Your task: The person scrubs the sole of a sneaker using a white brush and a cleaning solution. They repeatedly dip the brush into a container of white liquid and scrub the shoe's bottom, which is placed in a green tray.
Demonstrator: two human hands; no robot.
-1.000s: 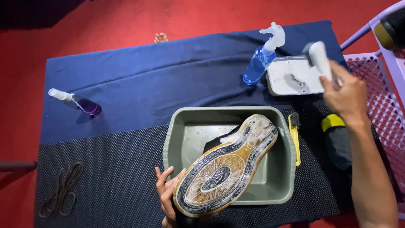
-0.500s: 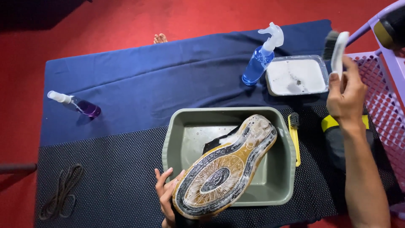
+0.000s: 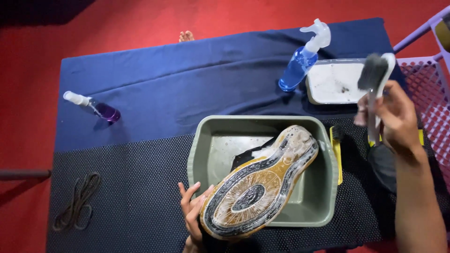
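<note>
A shoe point(image 3: 260, 182) lies sole-up, soapy, resting across a grey-green plastic basin point(image 3: 206, 136). My left hand point(image 3: 192, 213) grips the shoe at its heel end, fingers spread along its side. My right hand point(image 3: 393, 117) holds a white-handled brush point(image 3: 377, 75) with dark bristles, raised upright at the right of the basin, in front of a white tray of soapy water point(image 3: 333, 82).
A blue spray bottle point(image 3: 302, 58) stands beside the tray. A small purple bottle point(image 3: 96, 107) lies at the left. Dark shoelaces point(image 3: 77, 201) lie on the dotted mat. A yellow-handled brush point(image 3: 336, 150) lies by the basin's right rim. A purple plastic chair point(image 3: 429, 70) stands at the right.
My right hand lifted the brush out of the white tray, moved it rightward, then brought it back down toward the basin. The left hand and shoe stayed still.
</note>
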